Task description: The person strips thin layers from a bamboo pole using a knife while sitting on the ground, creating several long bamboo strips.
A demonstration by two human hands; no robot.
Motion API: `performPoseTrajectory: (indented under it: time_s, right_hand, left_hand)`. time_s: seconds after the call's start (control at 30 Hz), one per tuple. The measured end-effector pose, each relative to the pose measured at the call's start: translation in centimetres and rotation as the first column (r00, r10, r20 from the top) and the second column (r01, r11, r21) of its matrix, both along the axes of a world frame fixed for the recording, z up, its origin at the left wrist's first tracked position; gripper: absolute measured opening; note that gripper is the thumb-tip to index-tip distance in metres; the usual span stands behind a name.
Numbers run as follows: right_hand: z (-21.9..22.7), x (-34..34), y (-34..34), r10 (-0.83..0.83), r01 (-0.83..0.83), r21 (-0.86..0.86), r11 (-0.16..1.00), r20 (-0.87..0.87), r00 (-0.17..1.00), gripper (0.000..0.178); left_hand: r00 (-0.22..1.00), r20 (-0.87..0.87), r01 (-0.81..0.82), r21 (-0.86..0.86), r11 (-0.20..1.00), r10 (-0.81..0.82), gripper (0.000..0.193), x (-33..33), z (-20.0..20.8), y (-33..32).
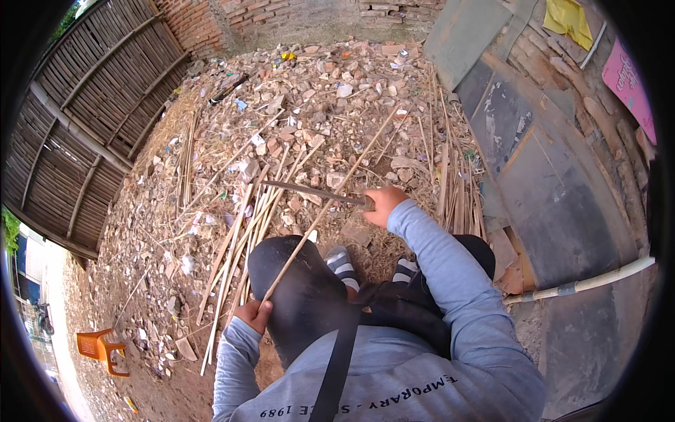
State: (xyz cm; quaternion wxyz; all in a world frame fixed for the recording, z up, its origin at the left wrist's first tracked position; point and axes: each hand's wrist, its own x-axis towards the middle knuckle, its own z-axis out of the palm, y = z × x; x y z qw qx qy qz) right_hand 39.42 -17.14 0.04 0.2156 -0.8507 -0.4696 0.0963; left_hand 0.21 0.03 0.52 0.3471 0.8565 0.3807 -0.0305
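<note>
My left hand point(253, 315) is closed round the lower end of a long, thin bamboo strip point(301, 243). The strip slants up and away to the right, passing over my left knee. In my right hand point(385, 204) is the handle of a long-bladed knife point(299, 188), its narrow dark blade pointing left. The blade crosses the strip; whether it touches cannot be made out. Beyond my left knee a loose pile of pale bamboo strips point(242, 246) lies on the ground.
Rubble and litter point(337, 91) cover the ground. More strips point(460, 183) lie to the right, beside dark sheets point(555, 204) and a pale pole point(583, 281). A slatted bamboo fence point(91, 119) stands left, a brick wall point(295, 24) at the back, an orange chair point(98, 346) lower left.
</note>
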Motion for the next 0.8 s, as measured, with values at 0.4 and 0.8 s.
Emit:
performPoseTrajectory:
  time_s: [0.4, 0.8]
  right_hand:
    - [0.2, -0.4, -0.2, 0.009, -0.009, 0.029, 1.0, -0.003, 1.0, 0.031]
    - [-0.7, 0.0, -0.3, 0.048, -0.048, 0.054, 0.997, 0.012, 0.999, 0.032]
  left_hand:
    - [0.998, 0.063, -0.022, -0.058, 0.998, 0.026, 0.051, 0.4, 0.7, -0.5]
    - [0.998, 0.041, -0.05, -0.125, 0.991, 0.055, 0.05, 0.5, 1.0, -0.5]
